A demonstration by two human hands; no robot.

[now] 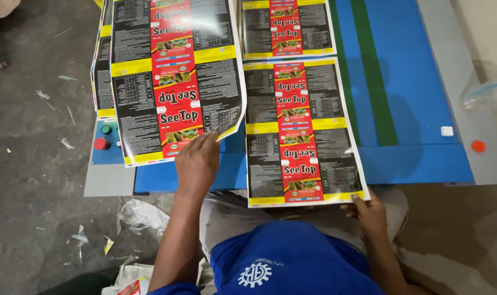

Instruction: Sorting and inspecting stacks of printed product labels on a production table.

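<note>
My left hand (196,164) grips the lower edge of a glossy printed sheet (172,76) with black, yellow and red panels, lifting its corner off a stack at the left. My right hand (368,213) pinches the near right corner of a second printed sheet (300,131) lying flat on the blue machine table (417,93). A third sheet of the same print (286,27) lies farther along the table, partly overlapped by the second.
A red round button (101,143) and a green one (106,129) sit on a small panel at the table's left. A green stripe (374,71) runs along the blue surface. Paper scraps (142,216) litter the grey floor. A clear plastic piece (486,93) rests at right.
</note>
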